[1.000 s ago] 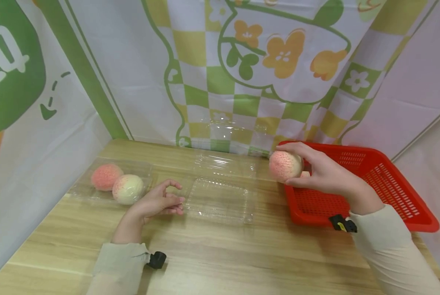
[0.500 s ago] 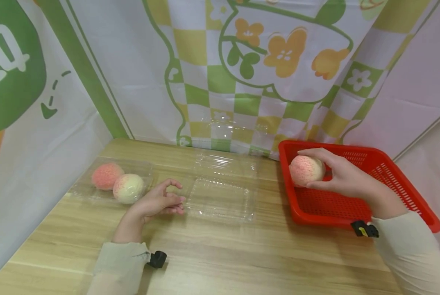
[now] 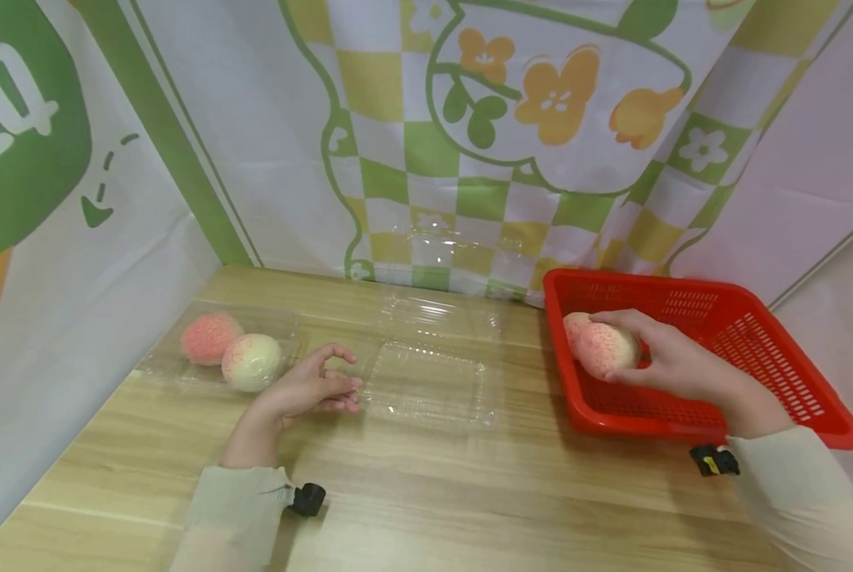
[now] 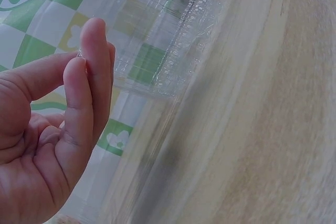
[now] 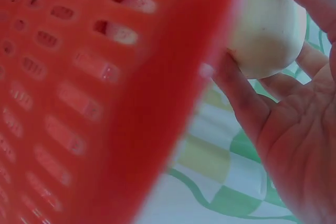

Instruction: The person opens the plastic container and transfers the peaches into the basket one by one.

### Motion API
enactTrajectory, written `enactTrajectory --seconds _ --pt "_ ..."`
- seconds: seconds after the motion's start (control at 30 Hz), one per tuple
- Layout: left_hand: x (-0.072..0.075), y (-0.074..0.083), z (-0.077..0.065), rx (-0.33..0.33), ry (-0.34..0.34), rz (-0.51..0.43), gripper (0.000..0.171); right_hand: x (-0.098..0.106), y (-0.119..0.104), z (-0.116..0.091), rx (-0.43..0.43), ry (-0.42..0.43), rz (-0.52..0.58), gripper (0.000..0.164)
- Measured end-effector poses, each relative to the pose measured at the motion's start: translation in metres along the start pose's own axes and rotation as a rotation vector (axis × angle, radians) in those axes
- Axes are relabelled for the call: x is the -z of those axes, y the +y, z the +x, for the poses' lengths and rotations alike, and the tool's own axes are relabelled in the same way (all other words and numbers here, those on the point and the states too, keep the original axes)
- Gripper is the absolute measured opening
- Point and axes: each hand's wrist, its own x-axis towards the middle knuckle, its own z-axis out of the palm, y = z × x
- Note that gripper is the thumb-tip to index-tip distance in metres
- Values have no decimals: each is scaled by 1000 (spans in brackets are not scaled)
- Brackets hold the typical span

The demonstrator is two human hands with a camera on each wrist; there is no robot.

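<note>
In the head view, my right hand [image 3: 673, 361] grips a pink and cream peach [image 3: 607, 349] inside the left part of the red plastic basket [image 3: 577, 417]. Another peach [image 3: 575, 327] lies there, partly hidden behind the held one. The right wrist view shows my fingers curled round the cream side of the peach [image 5: 268, 30], past the basket's blurred red wall [image 5: 152, 93]. At the left edge of an open, clear plastic container [image 3: 426, 381] is my left hand [image 3: 305, 389]; its fingertips [image 4: 76, 69] pinch a bit of clear plastic there.
A clear plastic box [image 3: 162, 361] holding a pink peach [image 3: 212, 338] and a cream peach [image 3: 252, 362] stands on the wooden table [image 3: 426, 500] at the left. Behind the table hangs a checkered, flowered cloth [image 3: 434, 151]. The open container's lid [image 3: 441, 314] leans toward it.
My right hand has carried the peach from above the basket's left rim rightward and down into the basket. The left hand stays at the clear container's edge.
</note>
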Motion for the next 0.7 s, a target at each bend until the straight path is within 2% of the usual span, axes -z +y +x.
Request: enactTrajectory --seconds 0.43,0.7 --pt "0 0 0 -1 4 4 47 -21 9 1 -5 -93 5 67" --pt "-1 0 0 1 10 12 47 -31 12 0 -89 -174 47 73"
